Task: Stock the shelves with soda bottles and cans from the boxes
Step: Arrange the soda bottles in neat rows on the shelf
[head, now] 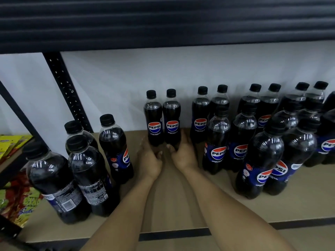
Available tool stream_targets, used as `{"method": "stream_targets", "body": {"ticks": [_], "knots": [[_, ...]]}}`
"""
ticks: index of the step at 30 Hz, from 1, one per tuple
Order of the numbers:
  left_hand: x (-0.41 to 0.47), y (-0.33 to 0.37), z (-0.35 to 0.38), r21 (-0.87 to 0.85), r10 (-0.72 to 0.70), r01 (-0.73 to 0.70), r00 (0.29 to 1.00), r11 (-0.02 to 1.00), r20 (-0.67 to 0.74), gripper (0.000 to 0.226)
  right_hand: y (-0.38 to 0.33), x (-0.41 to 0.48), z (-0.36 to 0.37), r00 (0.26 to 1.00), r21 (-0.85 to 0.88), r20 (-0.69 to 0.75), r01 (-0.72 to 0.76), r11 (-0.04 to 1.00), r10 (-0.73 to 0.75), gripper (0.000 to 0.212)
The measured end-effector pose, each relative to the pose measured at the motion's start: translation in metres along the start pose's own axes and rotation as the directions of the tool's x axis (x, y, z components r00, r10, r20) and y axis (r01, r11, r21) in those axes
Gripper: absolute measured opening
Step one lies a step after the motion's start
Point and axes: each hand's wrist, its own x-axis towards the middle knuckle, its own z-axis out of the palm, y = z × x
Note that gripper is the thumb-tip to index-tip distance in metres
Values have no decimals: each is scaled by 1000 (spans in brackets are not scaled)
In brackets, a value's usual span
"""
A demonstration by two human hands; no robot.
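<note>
- The left hand (150,161) reaches in over the near edge of the shelf (172,201) to its far middle. Its fingers (144,144) and thumb are curled round the base of one Pepsi bottle (153,118).
- The right hand (183,154) lies just beside the left. Its thumb is in front and its fingers (184,137) are wrapped behind the base of a second Pepsi bottle (171,116).
- The two held bottles stand upright and touch side by side. Their black caps are on and their labels face the camera, close to the white wall (126,69) at the far side.
- The hands cover both bases, so I cannot tell whether the bottles rest on the shelf board or are lifted just off it.
- To the right, past a narrow gap, a block of Pepsi bottles (262,142) stands in rows running from the wall toward the near edge. The nearest ones show their labels.
- To the left, well apart from the held pair, a cluster of four bottles (87,174) stands upright. Three are packed close together, and the two nearest are turned so their back labels show.
- A black perforated post (67,91) rises behind that cluster.
- Bright snack packets (18,200) lie farther left, beyond the shelf's end.
- The dark underside of the upper shelf (163,20) spans the top of the view.
</note>
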Motion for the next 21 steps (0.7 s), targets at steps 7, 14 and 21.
{"method": "stream_targets", "body": {"ticks": [7,14,21], "knots": [[-71,11,-32,387,51,-146,968,910,247,53,1,-62,-29,948,-501,305,244,830,-94,54],[-123,18,-66,475,35,-225,926,851,375,60,10,-130,-83,906,-346,373,336,876,-200,52],[-157,33,-67,429,63,-213,939,878,338,52,29,-192,-159,911,103,-410,99,990,-48,18]]}}
